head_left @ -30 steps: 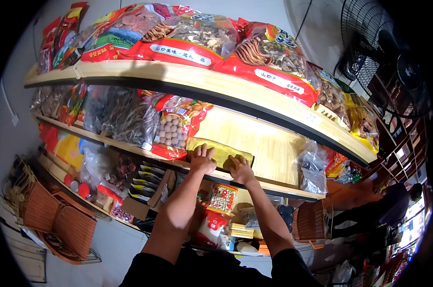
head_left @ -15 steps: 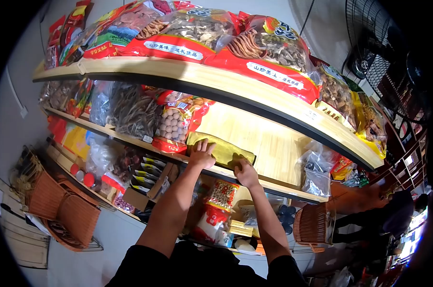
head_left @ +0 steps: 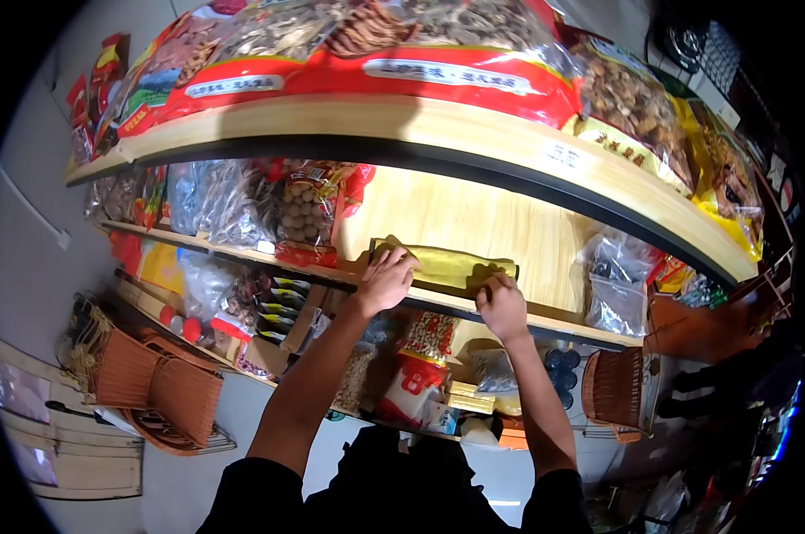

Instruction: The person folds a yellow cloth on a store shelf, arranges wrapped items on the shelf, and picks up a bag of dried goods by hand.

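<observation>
A folded yellow cloth (head_left: 447,265) lies along the front of the wooden middle shelf (head_left: 473,214). On its left end rests my left hand (head_left: 387,280), fingers bent over the cloth and pressing it down. My right hand (head_left: 503,307) grips the opposite end with curled fingers, by the shelf's front edge. A red-trimmed bag of round brown longans (head_left: 306,214) stands left of the cloth, a short gap away. Clear plastic bags with grey contents (head_left: 618,285) stand to the right.
Large red bags of dried goods (head_left: 473,76) line the upper shelf (head_left: 349,116), which overhangs the cloth. Lower shelves hold a bag of nuts (head_left: 430,336) and other packages. Wicker baskets (head_left: 184,392) stand at lower left. Another person's dark-clothed figure is at far right.
Both hands and the cloth have slid right along the shelf, away from the longan bag. The left fingers look less spread. My view has shifted and come nearer the upper shelf.
</observation>
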Demonstrator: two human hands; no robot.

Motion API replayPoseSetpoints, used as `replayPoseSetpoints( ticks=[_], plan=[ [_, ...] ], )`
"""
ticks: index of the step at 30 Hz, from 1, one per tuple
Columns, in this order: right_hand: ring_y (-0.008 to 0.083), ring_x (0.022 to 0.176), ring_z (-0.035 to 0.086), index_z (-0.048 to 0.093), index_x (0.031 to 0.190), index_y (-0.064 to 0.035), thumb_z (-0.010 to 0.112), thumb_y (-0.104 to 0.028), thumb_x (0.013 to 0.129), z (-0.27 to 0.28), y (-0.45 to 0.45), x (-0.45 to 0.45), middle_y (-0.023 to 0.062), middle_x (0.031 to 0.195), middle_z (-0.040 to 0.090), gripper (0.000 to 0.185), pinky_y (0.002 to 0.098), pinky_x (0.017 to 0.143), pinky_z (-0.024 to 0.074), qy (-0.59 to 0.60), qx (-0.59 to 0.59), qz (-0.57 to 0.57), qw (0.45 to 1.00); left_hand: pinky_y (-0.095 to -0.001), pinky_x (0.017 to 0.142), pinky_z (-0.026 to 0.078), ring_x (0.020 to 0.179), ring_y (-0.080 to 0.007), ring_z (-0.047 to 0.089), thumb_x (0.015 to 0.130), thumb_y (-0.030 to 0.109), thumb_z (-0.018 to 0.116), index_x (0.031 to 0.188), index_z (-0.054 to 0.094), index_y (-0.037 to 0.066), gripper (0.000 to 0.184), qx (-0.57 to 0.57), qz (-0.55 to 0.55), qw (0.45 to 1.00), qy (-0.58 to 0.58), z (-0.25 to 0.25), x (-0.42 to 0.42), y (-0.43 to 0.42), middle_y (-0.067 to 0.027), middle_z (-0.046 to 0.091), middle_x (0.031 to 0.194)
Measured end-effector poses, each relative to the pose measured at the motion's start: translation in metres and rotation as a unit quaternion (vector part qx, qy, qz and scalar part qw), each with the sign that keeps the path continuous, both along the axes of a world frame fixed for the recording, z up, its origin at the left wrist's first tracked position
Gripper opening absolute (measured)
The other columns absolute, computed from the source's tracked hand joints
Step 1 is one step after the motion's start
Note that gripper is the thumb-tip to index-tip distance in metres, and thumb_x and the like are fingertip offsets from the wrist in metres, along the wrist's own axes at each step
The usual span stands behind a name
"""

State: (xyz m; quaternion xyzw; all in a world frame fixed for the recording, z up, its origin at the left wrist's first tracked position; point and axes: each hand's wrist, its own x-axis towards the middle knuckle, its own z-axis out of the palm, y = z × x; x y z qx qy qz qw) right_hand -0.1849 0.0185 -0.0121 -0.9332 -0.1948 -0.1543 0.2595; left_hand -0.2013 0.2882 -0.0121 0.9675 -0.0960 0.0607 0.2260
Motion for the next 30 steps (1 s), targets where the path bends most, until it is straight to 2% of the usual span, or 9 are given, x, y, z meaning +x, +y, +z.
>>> replayPoseSetpoints(
  ticks=[1, 5, 7, 9, 18, 20, 22, 25, 30],
  plan=[
    [0.0354, 0.101, 0.063, 0.065, 0.093, -0.0018, 0.06, -0.019, 0.083, -0.002, -0.005, 0.001, 0.0195, 0.107, 0.066, 0.021, 0.0454, 0.085, 0.0525, 0.004, 0.005, -0.004, 1.0, -0.0465, 0.086, 0.048, 0.102, -0.0328, 0.058, 0.095, 0.022, 0.05, 0.107, 0.06, 0.014, 0.018, -0.004, -0.007, 0.998, -0.07, -0.004, 0.0, -0.007, -0.008, 0.055, 0.11],
    [0.0361, 0.081, 0.067, 0.064, 0.089, -0.0027, 0.06, -0.017, 0.081, -0.004, -0.017, 0.001, 0.0194, 0.086, 0.068, 0.017, 0.0457, 0.075, 0.0547, 0.001, 0.052, -0.024, 0.998, -0.0475, 0.077, 0.051, 0.084, -0.0384, 0.062, 0.095, 0.024, 0.051, 0.091, 0.06, 0.008, 0.019, -0.008, 0.013, 0.994, -0.108, -0.004, 0.0, -0.032, -0.0119, 0.061, 0.093],
    [0.0372, 0.068, 0.067, 0.064, 0.086, -0.0049, 0.061, -0.018, 0.08, -0.002, -0.014, -0.003, 0.0187, 0.077, 0.067, 0.015, 0.0465, 0.069, 0.0554, 0.001, 0.01, -0.034, 0.999, -0.0479, 0.078, 0.05, 0.085, -0.0385, 0.062, 0.095, 0.024, 0.051, 0.09, 0.061, 0.007, 0.021, 0.002, 0.013, 0.995, -0.102, -0.01, 0.003, -0.033, -0.0133, 0.062, 0.092],
    [0.037, 0.069, 0.067, 0.064, 0.086, -0.0051, 0.061, -0.019, 0.081, -0.003, -0.015, -0.003, 0.0189, 0.076, 0.067, 0.015, 0.0464, 0.069, 0.0555, 0.003, 0.001, -0.031, 1.0, -0.0483, 0.084, 0.05, 0.092, -0.038, 0.063, 0.097, 0.029, 0.046, 0.088, 0.064, 0.005, 0.031, 0.013, 0.029, 0.998, -0.056, -0.006, 0.003, -0.034, -0.0183, 0.066, 0.094],
    [0.04, 0.07, 0.066, 0.068, 0.082, -0.0063, 0.06, -0.029, 0.087, -0.001, -0.057, 0.005, 0.0204, 0.073, 0.067, 0.024, 0.0487, 0.069, 0.0554, 0.054, -0.024, -0.041, 0.997, -0.0503, 0.088, 0.049, 0.09, -0.042, 0.064, 0.101, 0.034, 0.039, 0.09, 0.064, 0.001, 0.042, 0.016, -0.001, 0.999, 0.046, 0.014, -0.002, -0.073, -0.0227, 0.066, 0.096],
    [0.0397, 0.071, 0.066, 0.068, 0.081, -0.0066, 0.06, -0.029, 0.086, -0.002, -0.075, 0.008, 0.0203, 0.074, 0.067, 0.024, 0.0493, 0.07, 0.055, 0.061, -0.042, -0.068, 0.995, -0.0503, 0.094, 0.049, 0.093, -0.0435, 0.065, 0.103, 0.037, 0.032, 0.093, 0.064, -0.002, 0.051, 0.018, -0.045, 0.997, 0.054, 0.014, -0.001, -0.091, -0.0271, 0.066, 0.098],
    [0.0394, 0.072, 0.066, 0.068, 0.08, -0.006, 0.061, -0.029, 0.086, 0.002, -0.093, 0.007, 0.0203, 0.075, 0.067, 0.025, 0.0496, 0.071, 0.0543, 0.061, -0.059, -0.081, 0.993, -0.0509, 0.096, 0.046, 0.103, -0.0428, 0.061, 0.103, 0.037, 0.036, 0.103, 0.061, -0.005, 0.049, 0.011, -0.066, 0.989, 0.134, 0.018, -0.002, -0.115, -0.0277, 0.063, 0.11],
    [0.0391, 0.072, 0.066, 0.07, 0.079, -0.0057, 0.059, -0.03, 0.086, 0.001, -0.106, 0.009, 0.02, 0.075, 0.067, 0.027, 0.0482, 0.074, 0.0535, 0.038, -0.059, -0.097, 0.993, -0.0543, 0.106, 0.036, 0.12, -0.0437, 0.051, 0.103, 0.04, 0.032, 0.123, 0.053, -0.003, 0.052, 0.111, -0.053, 0.99, 0.063, 0.011, -0.013, -0.153, -0.0263, 0.053, 0.13],
    [0.0356, 0.069, 0.067, 0.07, 0.074, -0.0078, 0.055, -0.032, 0.085, 0.002, -0.097, 0.009, 0.0192, 0.072, 0.068, 0.03, 0.047, 0.084, 0.0501, 0.062, -0.085, -0.135, 0.985, -0.0528, 0.095, 0.039, 0.11, -0.0382, 0.053, 0.1, 0.036, 0.039, 0.108, 0.056, 0.001, 0.04, 0.087, -0.048, 0.995, -0.007, 0.002, -0.016, -0.162, -0.021, 0.056, 0.113]
  ],
)
